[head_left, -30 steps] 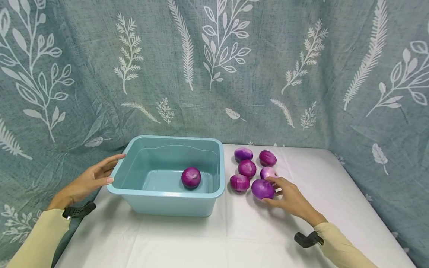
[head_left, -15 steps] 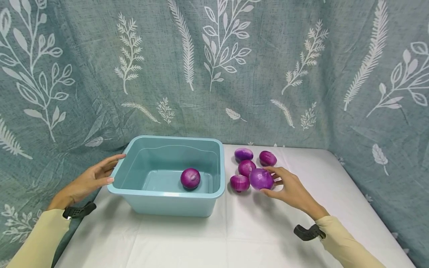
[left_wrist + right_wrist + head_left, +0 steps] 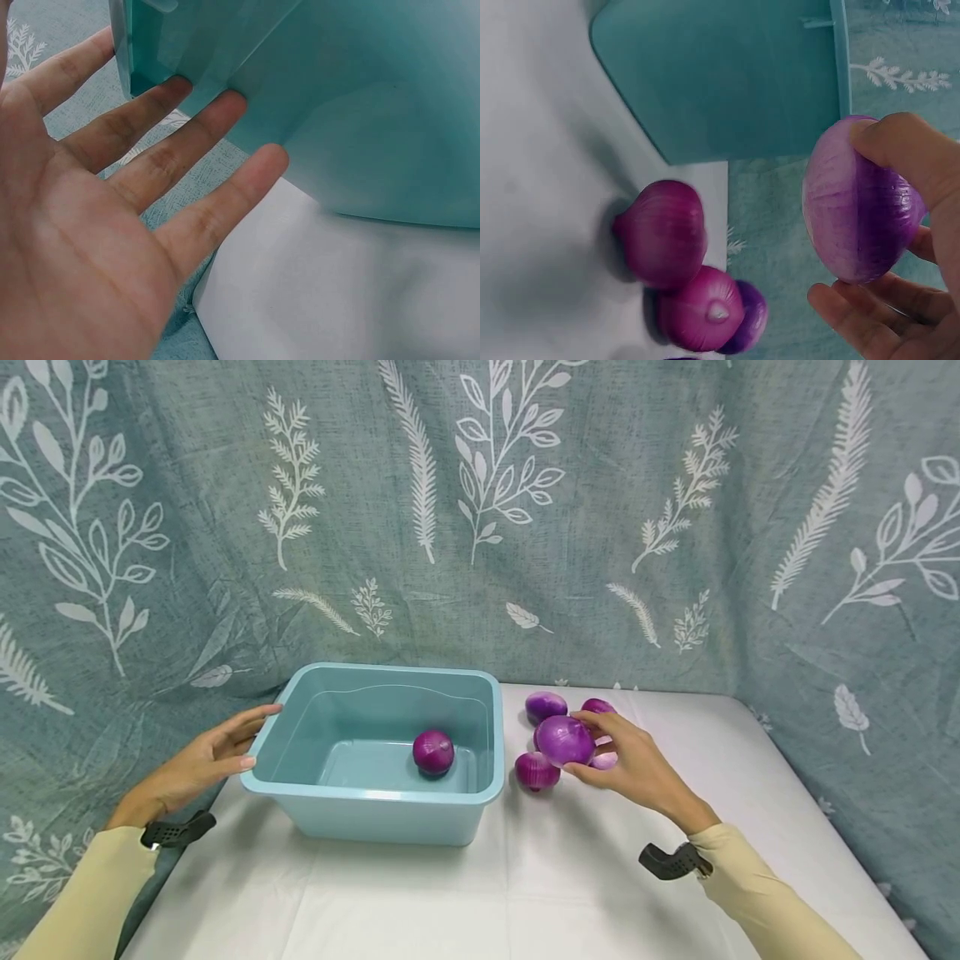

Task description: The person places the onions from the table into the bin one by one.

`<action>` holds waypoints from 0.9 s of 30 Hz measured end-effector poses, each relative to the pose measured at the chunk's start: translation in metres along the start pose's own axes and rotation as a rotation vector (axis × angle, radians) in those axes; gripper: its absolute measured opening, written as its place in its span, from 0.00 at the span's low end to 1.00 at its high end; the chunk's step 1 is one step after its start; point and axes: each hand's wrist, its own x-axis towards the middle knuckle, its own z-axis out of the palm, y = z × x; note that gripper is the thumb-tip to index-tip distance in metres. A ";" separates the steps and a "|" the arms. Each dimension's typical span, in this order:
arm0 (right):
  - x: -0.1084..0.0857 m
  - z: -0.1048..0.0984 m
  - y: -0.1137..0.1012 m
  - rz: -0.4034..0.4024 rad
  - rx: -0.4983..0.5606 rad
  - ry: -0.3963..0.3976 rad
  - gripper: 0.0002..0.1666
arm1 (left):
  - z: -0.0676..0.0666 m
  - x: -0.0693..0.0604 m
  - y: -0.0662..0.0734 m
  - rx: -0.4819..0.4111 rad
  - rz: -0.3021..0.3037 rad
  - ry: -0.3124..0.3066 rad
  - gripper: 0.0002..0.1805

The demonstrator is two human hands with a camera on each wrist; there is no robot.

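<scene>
A light-blue plastic tub [image 3: 375,814] stands on the white cloth with one red onion [image 3: 432,752] inside. My left hand [image 3: 197,768] touches the tub's left rim; in the left wrist view its straight, spread fingers [image 3: 255,176] lie against the tub's outer wall. My right hand [image 3: 637,764] pinches a large purple onion [image 3: 564,742] between thumb and fingers, raised above the table to the right of the tub. Below it several onions are grouped, among them a striped one [image 3: 537,772] and a violet one [image 3: 546,707]. The held onion partly hides others behind it.
The white-covered table [image 3: 420,910] extends in front of the tub and to the right. A green-blue leaf-patterned curtain [image 3: 570,527] hangs behind and along both sides, close behind the tub and onions.
My right hand has lifted the purple onion off the cloth and moved it up and left over the group. The onion in the tub has rolled slightly. My left hand stays still.
</scene>
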 end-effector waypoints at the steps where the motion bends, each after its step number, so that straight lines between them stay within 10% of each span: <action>1: 0.002 0.000 -0.002 -0.005 0.004 0.000 0.43 | 0.000 0.000 0.000 0.000 0.002 -0.001 0.38; 27: 0.035 0.011 -0.061 -0.097 0.095 -0.021 0.44 | -0.001 -0.001 -0.003 0.012 0.001 0.011 0.39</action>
